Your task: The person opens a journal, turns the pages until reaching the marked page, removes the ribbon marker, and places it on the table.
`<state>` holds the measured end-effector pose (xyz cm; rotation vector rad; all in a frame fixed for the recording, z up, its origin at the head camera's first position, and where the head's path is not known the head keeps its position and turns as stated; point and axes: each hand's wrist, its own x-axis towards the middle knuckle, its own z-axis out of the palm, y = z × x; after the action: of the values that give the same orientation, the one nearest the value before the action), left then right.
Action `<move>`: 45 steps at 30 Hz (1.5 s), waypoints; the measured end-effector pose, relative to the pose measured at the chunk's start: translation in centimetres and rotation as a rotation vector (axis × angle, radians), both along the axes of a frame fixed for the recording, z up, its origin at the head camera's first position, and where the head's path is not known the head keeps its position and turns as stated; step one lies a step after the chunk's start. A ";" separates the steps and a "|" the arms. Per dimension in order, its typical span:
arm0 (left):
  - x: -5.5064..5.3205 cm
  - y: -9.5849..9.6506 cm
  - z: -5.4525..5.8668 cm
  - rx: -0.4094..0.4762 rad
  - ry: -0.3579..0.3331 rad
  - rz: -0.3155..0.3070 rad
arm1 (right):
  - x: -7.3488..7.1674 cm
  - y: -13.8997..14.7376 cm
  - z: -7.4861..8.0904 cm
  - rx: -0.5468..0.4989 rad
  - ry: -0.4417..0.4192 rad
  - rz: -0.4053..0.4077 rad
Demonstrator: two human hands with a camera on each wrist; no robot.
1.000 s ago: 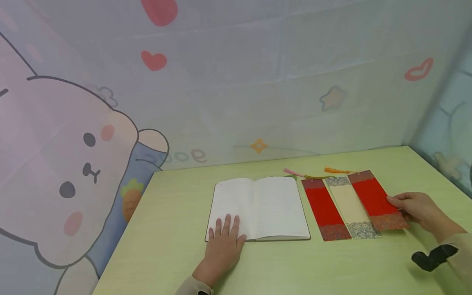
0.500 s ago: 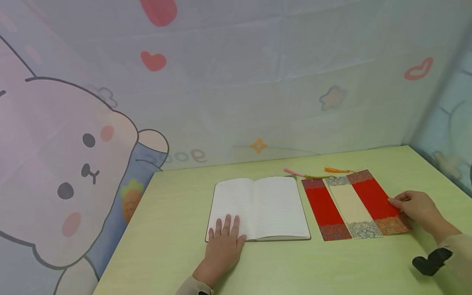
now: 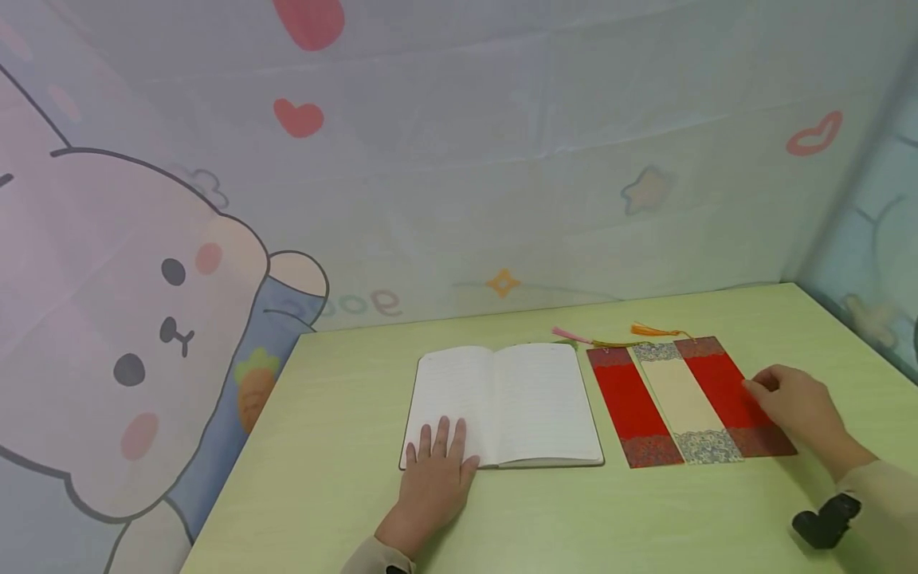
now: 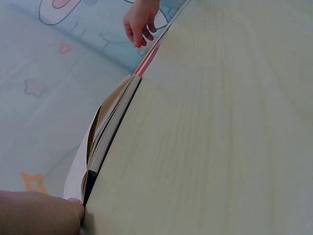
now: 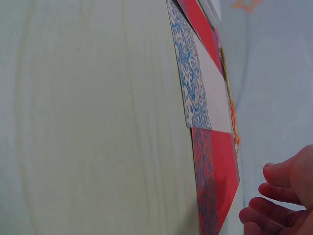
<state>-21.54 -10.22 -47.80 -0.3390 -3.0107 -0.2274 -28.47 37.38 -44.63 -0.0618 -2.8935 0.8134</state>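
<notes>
An open notebook (image 3: 548,402) with blank lined pages lies on the table. My left hand (image 3: 433,486) rests flat with spread fingers on its lower left page. Three tasselled bookmarks lie side by side to its right: a red bookmark (image 3: 634,406), a cream bookmark (image 3: 684,395) with blue patterned ends, and another red bookmark (image 3: 733,391). My right hand (image 3: 796,402) hovers at the right edge of that last bookmark. In the right wrist view the right hand (image 5: 281,200) has loosely bent fingers, apart from the red bookmark (image 5: 225,166), with nothing between them.
A pink tassel (image 3: 571,335) and an orange tassel (image 3: 654,330) lie beyond the bookmarks' top ends. The pale green table (image 3: 574,526) ends at a printed cloth backdrop (image 3: 459,159) behind, with another cloth side (image 3: 885,263) at the right.
The rightmost red bookmark has gone from raised and tilted to flat beside the cream one. My right hand has let go of it and lifted slightly. The left hand has stayed put.
</notes>
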 end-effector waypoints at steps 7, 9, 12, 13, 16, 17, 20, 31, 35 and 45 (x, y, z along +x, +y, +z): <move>0.0 0.0 0.1 0.008 -0.005 -0.004 | 0.1 -2.5 0.2 0.085 0.067 0.090; 0.1 0.0 0.2 0.010 -0.008 -0.002 | 0.1 -3.1 0.3 0.102 0.062 0.117; 0.1 0.1 0.3 0.010 -0.014 0.000 | 0.1 -3.8 0.3 0.119 0.063 0.147; 0.1 0.1 0.3 0.010 -0.014 0.000 | 0.1 -4.0 0.3 0.121 0.065 0.156; 0.1 0.1 0.3 0.011 -0.019 0.000 | 0.2 -4.4 0.3 0.123 0.071 0.188; 0.1 0.1 0.3 0.011 -0.020 0.000 | 0.2 -4.6 0.4 0.120 0.070 0.198; 0.0 0.1 0.3 0.010 -0.026 0.001 | 0.3 -5.1 0.4 0.115 0.063 0.225; -0.1 0.2 0.2 0.001 -0.035 0.009 | 1.0 -7.9 0.6 0.131 0.072 0.310; -0.1 0.2 0.2 0.005 -0.030 0.009 | 1.1 -8.8 0.7 0.152 0.100 0.340; 0.0 0.2 0.3 0.005 -0.050 0.017 | 1.4 -11.3 0.5 0.253 0.127 0.375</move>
<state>-21.57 -10.05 -47.50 -0.3122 -3.0605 -0.2451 -27.05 26.09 -44.14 0.5503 -2.8953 0.4672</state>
